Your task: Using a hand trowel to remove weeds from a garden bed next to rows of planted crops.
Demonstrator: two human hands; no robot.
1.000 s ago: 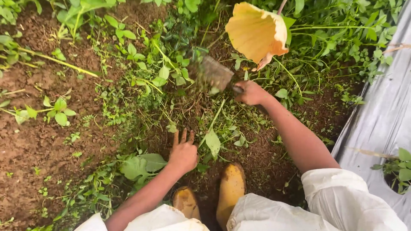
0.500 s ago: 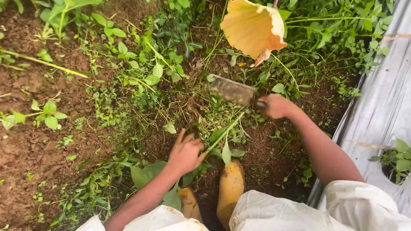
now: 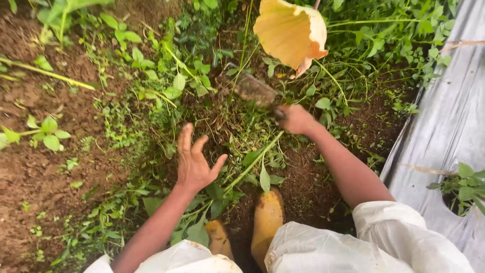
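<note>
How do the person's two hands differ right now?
The left hand is open with fingers spread and holds nothing, while the right hand is closed around the handle of a muddy hand hoe. The left sits nearer the boots, the right farther out. Both hover over weedy soil.

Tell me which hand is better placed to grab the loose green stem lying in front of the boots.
Left. The left hand is open and empty, fingers spread, just beside the green stem. The right hand is closed around the handle of the soil-caked hand tool, farther up the bed, so it looks occupied.
</note>
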